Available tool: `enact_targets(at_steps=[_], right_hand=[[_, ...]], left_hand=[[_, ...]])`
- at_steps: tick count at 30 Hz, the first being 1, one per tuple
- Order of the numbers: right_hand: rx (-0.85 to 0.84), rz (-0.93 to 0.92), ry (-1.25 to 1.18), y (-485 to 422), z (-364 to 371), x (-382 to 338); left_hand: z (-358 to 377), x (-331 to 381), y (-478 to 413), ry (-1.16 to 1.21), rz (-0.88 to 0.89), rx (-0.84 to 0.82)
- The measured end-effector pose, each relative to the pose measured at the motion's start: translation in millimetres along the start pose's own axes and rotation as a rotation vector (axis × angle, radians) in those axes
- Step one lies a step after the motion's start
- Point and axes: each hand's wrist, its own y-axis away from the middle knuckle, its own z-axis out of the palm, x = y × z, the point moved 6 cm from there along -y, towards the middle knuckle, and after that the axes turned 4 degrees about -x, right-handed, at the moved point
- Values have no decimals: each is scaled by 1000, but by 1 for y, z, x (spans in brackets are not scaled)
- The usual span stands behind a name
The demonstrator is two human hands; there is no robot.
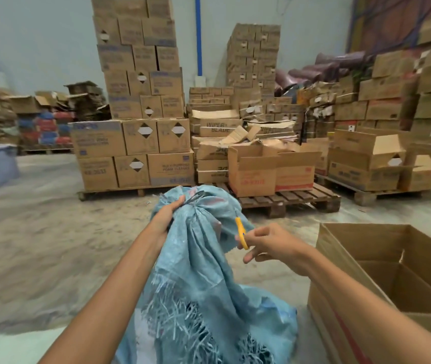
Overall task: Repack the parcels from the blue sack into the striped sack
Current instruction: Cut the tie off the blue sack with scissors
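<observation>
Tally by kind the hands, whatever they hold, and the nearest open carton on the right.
hands: 2, the left hand and the right hand
blue sack: 1, gripped at its gathered neck by the left hand
yellow-handled cutter: 1, pinched by the right hand
open cardboard carton: 1
Total: 5

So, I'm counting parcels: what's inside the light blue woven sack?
Nothing inside shows. The light blue woven sack is bunched shut, its neck in the left hand; fabric covers any contents.

left hand (168, 212) grips blue sack (198, 264) neck | right hand (269, 243) holds yellow cutter (241, 232)
</observation>
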Motion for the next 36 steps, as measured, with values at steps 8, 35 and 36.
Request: enact_targets(at_steps=[8, 35, 36], right_hand=[[-359, -32, -346, -7, 47, -35], [-380, -25, -362, -28, 58, -25], [-367, -31, -369, -29, 57, -25]], left_hand=[[-1, 4, -5, 51, 44, 110], [2, 5, -7, 40, 189, 381], [4, 5, -6, 42, 191, 378]])
